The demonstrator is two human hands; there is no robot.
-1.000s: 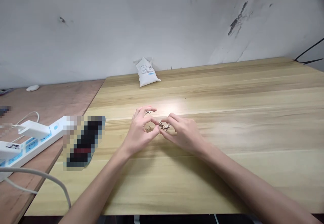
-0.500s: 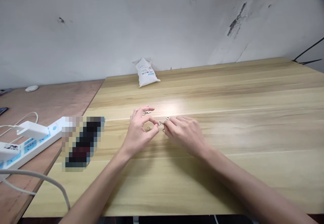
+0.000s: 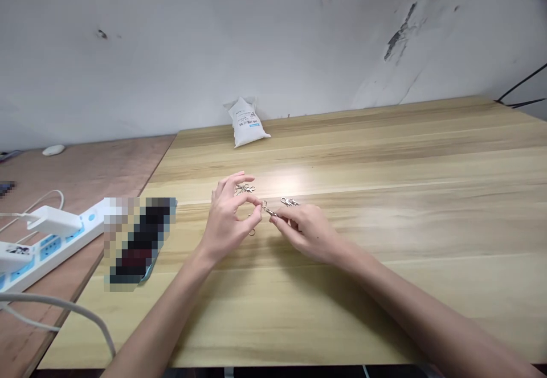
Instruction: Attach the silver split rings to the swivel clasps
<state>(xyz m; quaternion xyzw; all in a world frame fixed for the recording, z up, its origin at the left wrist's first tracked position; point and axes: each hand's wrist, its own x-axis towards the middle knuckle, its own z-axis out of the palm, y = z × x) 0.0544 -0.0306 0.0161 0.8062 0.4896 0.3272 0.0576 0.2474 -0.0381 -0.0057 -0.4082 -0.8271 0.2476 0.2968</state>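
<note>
My left hand pinches a small metal ring between thumb and index finger, its other fingers raised and spread. In my right hand a small silver swivel clasp is gripped between thumb and index finger. Its end meets the ring; whether the two are linked is too small to tell. Behind my left fingers lies a pile of metal clasps, partly covered. More clasps lie just beyond my right hand. A loose ring rests on the table below my left thumb.
A white plastic packet stands at the back of the wooden table, near the wall. On the left are a pixelated dark phone-like object, a white power strip with plugged chargers, and a looping cable.
Both hands have shifted slightly left. My right hand has uncovered the clasps beyond it, and more of the held clasp and ring shows between the hands.
</note>
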